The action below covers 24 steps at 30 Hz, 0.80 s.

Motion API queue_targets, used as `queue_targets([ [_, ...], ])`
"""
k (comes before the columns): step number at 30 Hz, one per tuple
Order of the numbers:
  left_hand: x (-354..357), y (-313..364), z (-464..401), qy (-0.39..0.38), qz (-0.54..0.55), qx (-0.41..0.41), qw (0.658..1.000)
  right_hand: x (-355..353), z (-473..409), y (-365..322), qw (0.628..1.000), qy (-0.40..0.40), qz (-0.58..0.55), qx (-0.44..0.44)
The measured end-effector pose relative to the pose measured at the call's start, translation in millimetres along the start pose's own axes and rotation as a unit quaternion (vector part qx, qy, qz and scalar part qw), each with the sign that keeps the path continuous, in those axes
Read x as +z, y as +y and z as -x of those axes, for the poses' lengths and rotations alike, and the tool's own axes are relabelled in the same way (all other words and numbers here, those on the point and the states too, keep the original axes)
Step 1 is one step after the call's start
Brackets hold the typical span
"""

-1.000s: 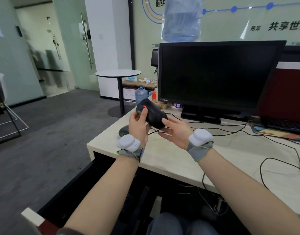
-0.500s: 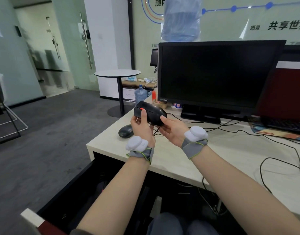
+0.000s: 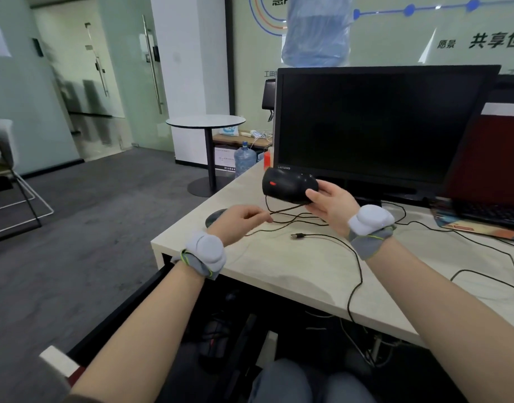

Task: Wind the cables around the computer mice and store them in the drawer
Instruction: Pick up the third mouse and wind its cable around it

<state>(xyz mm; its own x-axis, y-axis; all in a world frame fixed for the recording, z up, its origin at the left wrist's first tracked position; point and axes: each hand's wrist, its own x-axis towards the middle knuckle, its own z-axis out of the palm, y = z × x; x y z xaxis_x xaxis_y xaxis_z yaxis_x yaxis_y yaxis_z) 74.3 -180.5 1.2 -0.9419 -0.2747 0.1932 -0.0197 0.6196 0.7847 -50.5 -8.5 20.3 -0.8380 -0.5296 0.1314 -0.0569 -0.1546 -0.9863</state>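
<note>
A black mouse (image 3: pixel 287 186) with a red wheel is held up above the desk (image 3: pixel 302 274) by my right hand (image 3: pixel 332 206), which grips its rear end. Its thin black cable (image 3: pixel 284 210) drops from the mouse and runs left to my left hand (image 3: pixel 238 221), which pinches it just above the desk. The cable's USB plug (image 3: pixel 297 235) lies loose on the desk between my wrists. A second dark mouse (image 3: pixel 215 216) sits on the desk behind my left hand, partly hidden. The open drawer (image 3: pixel 127 312) shows dark below the desk's front edge.
A black monitor (image 3: pixel 377 123) stands right behind the mouse. A keyboard (image 3: pixel 491 213) lies at the far right on a coloured mat. More black cables (image 3: pixel 511 266) loop across the desk's right side and hang over its front edge. A round table (image 3: pixel 205 123) stands beyond the desk.
My left hand has let go of the mouse and dropped left to pinch the cable. My right hand now holds the mouse alone, a little to the right.
</note>
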Motion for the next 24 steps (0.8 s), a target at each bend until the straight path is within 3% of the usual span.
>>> queue_targets([
  [2,-9,5,-2,-0.017,-0.079,0.028,0.996,-4,1,6,0.999,-0.004,0.053,-0.002],
  [6,-27,20,-10,0.035,-0.162,0.088,0.982,-5,6,12,0.992,-0.034,0.122,0.007],
  [13,-40,27,-20,0.016,0.008,0.119,0.993,3,19,0,0.963,-0.218,0.143,0.071],
  [17,-29,26,-18,0.008,0.219,0.097,0.971,7,23,-5,0.96,-0.258,-0.023,0.102],
  [19,-20,25,-16,0.015,0.272,0.07,0.96,7,23,-6,0.957,-0.252,-0.106,0.102],
  [22,-2,29,-15,0.08,0.257,-0.016,0.963,9,18,-3,0.961,-0.185,-0.19,0.08],
  [24,12,31,-17,0.052,0.193,-0.007,0.98,13,12,1,0.965,-0.123,-0.222,0.065],
])
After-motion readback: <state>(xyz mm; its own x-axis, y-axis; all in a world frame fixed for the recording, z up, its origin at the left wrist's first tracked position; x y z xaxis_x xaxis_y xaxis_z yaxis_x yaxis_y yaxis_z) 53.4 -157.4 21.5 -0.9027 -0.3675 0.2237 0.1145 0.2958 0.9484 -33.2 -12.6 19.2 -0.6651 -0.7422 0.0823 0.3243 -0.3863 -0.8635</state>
